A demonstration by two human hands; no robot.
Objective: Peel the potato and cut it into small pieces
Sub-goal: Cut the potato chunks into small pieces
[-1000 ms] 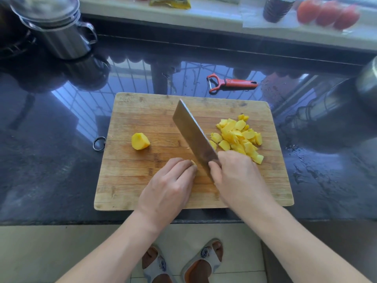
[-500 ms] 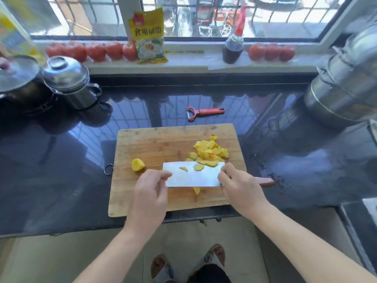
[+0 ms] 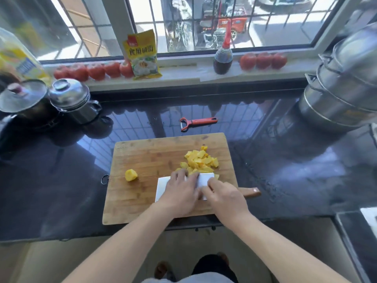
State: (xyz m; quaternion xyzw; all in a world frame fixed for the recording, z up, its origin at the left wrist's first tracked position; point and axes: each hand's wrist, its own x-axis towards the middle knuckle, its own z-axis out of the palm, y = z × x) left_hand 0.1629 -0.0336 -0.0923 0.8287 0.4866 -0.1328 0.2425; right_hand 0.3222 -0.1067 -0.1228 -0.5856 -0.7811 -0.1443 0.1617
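On the black counter (image 3: 61, 190), left hand (image 3: 179, 193) flat and right hand (image 3: 224, 196) grip-clamped on the cleaver (image 3: 163, 186).

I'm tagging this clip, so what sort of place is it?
Most likely a home kitchen: a wooden cutting board with potato pieces on a dark countertop, steel pots, tomatoes on the windowsill.

yellow potato pieces (image 3: 201, 160), tan wooden board (image 3: 153, 154), orange-red peeler (image 3: 199, 121).

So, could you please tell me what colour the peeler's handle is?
The peeler handle is orange-red, clearest in the head view.
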